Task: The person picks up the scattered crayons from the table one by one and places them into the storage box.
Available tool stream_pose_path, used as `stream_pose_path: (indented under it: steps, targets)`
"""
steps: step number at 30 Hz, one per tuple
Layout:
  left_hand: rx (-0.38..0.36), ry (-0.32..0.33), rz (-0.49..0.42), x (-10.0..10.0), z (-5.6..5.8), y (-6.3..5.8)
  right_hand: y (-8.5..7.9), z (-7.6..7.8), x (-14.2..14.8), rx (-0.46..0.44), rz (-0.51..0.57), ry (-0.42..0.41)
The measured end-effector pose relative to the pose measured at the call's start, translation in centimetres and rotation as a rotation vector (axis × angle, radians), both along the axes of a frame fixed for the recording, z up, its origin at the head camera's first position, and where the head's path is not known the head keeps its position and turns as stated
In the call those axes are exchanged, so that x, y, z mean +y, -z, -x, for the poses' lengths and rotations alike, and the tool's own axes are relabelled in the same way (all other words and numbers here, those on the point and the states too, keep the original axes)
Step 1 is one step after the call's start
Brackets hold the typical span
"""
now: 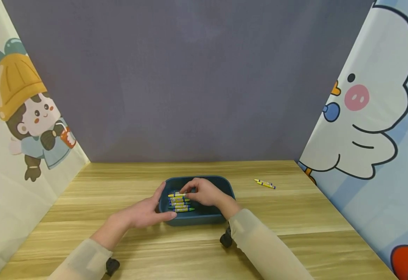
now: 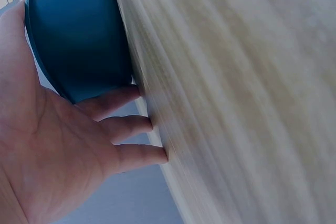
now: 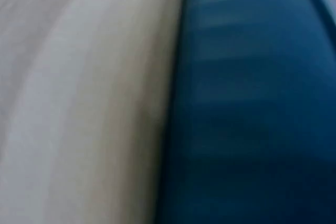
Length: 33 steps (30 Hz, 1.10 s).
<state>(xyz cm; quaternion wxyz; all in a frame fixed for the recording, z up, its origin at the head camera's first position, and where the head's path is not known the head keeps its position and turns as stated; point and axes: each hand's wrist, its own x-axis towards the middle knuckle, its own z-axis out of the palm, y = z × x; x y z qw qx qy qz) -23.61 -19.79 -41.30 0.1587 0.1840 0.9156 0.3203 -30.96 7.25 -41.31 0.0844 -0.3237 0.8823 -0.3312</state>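
Note:
A dark blue rectangular bin (image 1: 204, 220) stands on the table, with several crayons (image 1: 181, 209) lying side by side at its left end. They have yellow wrappers, and the nearest has green ends. My right hand (image 1: 205, 192) reaches into the bin and pinches a yellow crayon (image 1: 174, 195) at the far end of that row. Around the bin's left end, my left hand (image 1: 144, 212) is spread, thumb at the near rim and fingers at the left side. The left wrist view shows its fingers (image 2: 123, 127) extended, tips at the tabletop. In the right wrist view the hand is hidden.
Two yellow crayons (image 1: 265, 184) lie together on the wooden table (image 1: 277, 221), right of the bin. A grey panel (image 1: 190, 85) rises behind the table. Printed cartoon sheets (image 1: 368, 147) line both sides.

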Motion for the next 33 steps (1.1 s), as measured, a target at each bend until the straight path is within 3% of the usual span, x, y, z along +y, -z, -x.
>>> stream_pose_path:
  steps: [3, 10, 22, 33]
  targets:
    - [0.007, 0.006, 0.004, 0.1, 0.0, 0.0, 0.7, 0.3, 0.0, -0.014, -0.012, 0.002]
    - [0.003, -0.002, 0.023, -0.1, 0.0, -0.2, 0.7, 0.4, -0.1, -0.032, -0.054, -0.023]
    - [0.015, 0.010, 0.035, 0.1, 0.0, -0.1, 1.1, 0.4, -0.1, -0.063, -0.080, 0.007]
    - [0.025, 0.003, 0.029, 0.0, 0.1, 0.2, 1.3, 0.3, -0.2, -0.012, -0.112, -0.018]
